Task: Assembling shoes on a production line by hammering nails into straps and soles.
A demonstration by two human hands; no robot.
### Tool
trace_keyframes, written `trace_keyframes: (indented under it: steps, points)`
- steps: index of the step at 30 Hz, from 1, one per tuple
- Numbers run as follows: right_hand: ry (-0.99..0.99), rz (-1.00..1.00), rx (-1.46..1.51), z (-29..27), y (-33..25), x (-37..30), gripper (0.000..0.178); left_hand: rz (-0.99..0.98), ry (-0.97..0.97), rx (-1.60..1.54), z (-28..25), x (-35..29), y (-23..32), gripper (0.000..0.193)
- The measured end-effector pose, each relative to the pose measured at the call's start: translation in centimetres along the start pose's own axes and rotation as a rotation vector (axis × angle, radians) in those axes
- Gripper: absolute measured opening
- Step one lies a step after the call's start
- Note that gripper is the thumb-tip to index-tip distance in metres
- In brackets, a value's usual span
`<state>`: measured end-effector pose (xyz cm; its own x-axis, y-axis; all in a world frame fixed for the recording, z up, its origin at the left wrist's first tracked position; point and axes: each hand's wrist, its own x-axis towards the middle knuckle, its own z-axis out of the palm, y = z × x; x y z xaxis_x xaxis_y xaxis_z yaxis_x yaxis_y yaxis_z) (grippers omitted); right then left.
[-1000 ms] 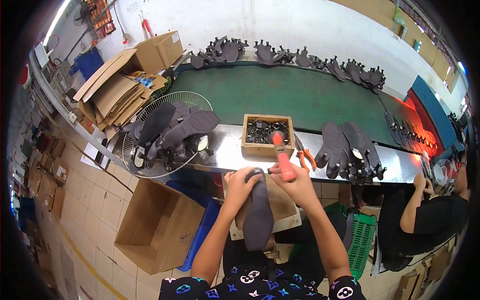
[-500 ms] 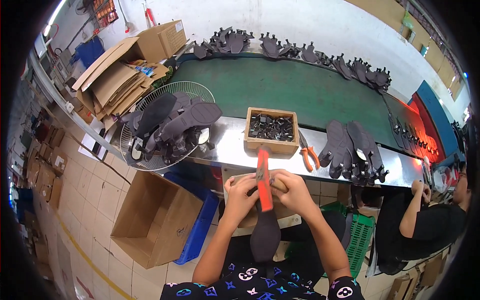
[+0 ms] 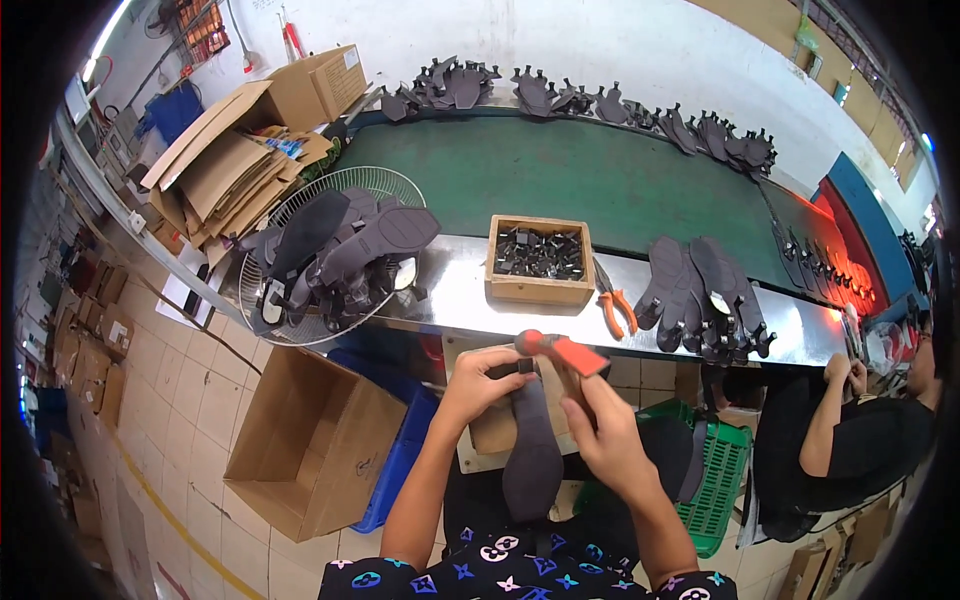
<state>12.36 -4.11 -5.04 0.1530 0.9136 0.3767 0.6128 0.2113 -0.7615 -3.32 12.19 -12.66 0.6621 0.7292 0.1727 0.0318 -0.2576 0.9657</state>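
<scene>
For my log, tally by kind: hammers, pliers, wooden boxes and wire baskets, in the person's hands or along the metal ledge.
Hammer, in the right hand: 1
Pliers, orange-handled, on the ledge: 1
Wooden box, holding small black parts: 1
Wire basket, heaped with dark soles: 1
Total: 4

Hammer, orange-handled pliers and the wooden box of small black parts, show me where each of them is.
Hammer [image 3: 580, 356]: head view, on its red head.
Pliers [image 3: 626, 308]: head view, on the right-hand orange handle.
Wooden box [image 3: 540, 291]: head view, on its near wall.
</scene>
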Motion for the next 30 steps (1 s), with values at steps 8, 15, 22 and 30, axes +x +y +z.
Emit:
trace_keyframes:
  steps: [8, 15, 22, 30]
  points:
    - [-0.039, -0.034, -0.167, -2.5, -3.6, 0.0, 0.058, 0.072, 0.044, 0.138, 0.0, -0.5, 0.1, 0.047]
    - [-0.037, -0.045, -0.274, -0.5, -2.6, -1.1, 0.057, 0.02, -0.031, 0.66, 0.1, -2.1, -0.7, 0.12]
    - [0.113, -0.011, -0.242, -3.9, -6.3, -1.5, 0.045, -0.028, -0.04, 0.621, -0.2, -2.3, 0.2, 0.107]
    - [0.101, 0.029, -0.166, -2.5, -1.9, -0.4, 0.057, 0.251, 0.161, 0.821, 1.1, -2.3, -0.2, 0.035]
